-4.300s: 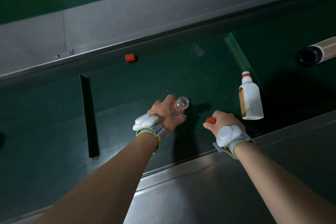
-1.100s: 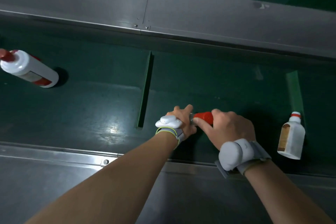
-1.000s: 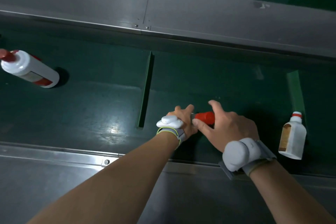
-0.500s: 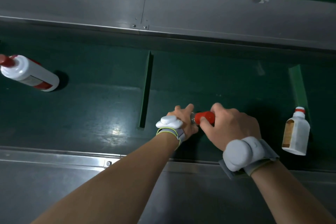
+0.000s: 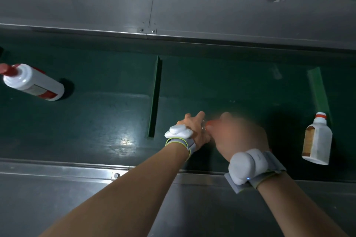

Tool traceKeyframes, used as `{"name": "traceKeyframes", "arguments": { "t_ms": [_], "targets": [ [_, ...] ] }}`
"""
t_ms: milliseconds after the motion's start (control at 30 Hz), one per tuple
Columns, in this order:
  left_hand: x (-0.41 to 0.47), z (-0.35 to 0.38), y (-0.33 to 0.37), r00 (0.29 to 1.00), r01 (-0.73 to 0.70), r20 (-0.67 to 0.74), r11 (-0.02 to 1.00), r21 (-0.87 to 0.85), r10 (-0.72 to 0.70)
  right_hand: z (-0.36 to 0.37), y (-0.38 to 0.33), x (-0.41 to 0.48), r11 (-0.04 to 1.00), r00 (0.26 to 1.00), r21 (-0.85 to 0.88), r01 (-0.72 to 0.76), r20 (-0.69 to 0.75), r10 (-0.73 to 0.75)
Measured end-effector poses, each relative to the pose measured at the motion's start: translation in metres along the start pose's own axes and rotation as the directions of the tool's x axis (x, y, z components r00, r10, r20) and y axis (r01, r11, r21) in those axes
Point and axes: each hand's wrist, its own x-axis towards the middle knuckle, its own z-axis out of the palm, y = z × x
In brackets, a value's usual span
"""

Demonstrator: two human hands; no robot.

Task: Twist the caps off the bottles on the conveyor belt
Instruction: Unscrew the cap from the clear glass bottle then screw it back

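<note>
My left hand (image 5: 194, 129) grips a clear glass bottle (image 5: 203, 125) near the front edge of the dark green conveyor belt (image 5: 107, 113); most of the bottle is hidden under my hands. My right hand (image 5: 240, 136), blurred by motion, is closed over the bottle's red cap (image 5: 210, 122). A white round bottle with a red cap (image 5: 32, 82) lies on the belt at far left. A white flat bottle with a brown label and a red neck band (image 5: 316, 140) stands at right.
Grey metal rails run along the far side (image 5: 173, 11) and near side (image 5: 77, 171) of the belt. A raised green cleat (image 5: 155, 96) crosses the belt left of my hands; a lighter green cleat (image 5: 317, 88) lies behind the flat bottle.
My right hand has turned over the red cap and now covers most of it, blurred. The two other bottles keep drifting slightly right with the belt.
</note>
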Motion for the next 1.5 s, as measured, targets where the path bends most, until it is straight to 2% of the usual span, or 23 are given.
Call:
{"name": "traceKeyframes", "arguments": {
  "t_ms": [67,200,267,333,467,667,867,1033,1200,1500],
  "targets": [
    [0.003,0.002,-0.002,1.0,-0.011,-0.005,1.0,-0.009,0.011,0.002,0.001,0.001,0.999,1.0,0.043,-0.018,-0.01,0.019],
    [0.018,0.001,-0.003,0.997,-0.033,-0.069,0.999,0.01,0.034,0.011,0.013,0.004,0.964,0.998,0.26,-0.058,0.017,0.055],
    [0.029,-0.001,-0.001,0.994,-0.005,-0.113,0.999,-0.034,0.002,0.024,0.025,0.003,0.965,0.995,0.241,-0.098,0.057,0.087],
    [0.047,-0.003,0.012,0.986,-0.028,-0.164,0.994,-0.109,0.01,0.044,0.051,0.001,0.959,0.971,0.189,-0.209,0.153,0.182],
    [0.088,-0.01,0.044,0.964,-0.124,-0.255,0.974,-0.191,0.073,0.087,0.104,-0.001,0.932,0.858,0.071,-0.355,0.421,0.295],
    [0.128,0.004,0.087,0.955,-0.129,-0.293,0.953,-0.275,0.045,0.139,0.169,-0.006,0.885,0.785,0.087,-0.458,0.506,0.357],
    [0.132,0.009,0.085,0.958,-0.079,-0.286,0.942,-0.325,-0.019,0.151,0.18,-0.004,0.828,0.681,0.044,-0.56,0.594,0.429],
    [0.132,0.008,0.086,0.964,-0.035,-0.26,0.949,-0.314,-0.051,0.147,0.178,-0.002,0.821,0.689,0.072,-0.566,0.589,0.423],
    [0.125,0.014,0.087,0.96,-0.004,-0.262,0.927,-0.376,-0.102,0.141,0.172,0.0,0.835,0.691,0.04,-0.549,0.582,0.428],
    [0.113,0.006,0.089,0.963,0.168,-0.145,0.929,-0.329,-0.225,0.145,0.164,0.0,0.844,0.682,-0.01,-0.536,0.585,0.44]
  ]
}}
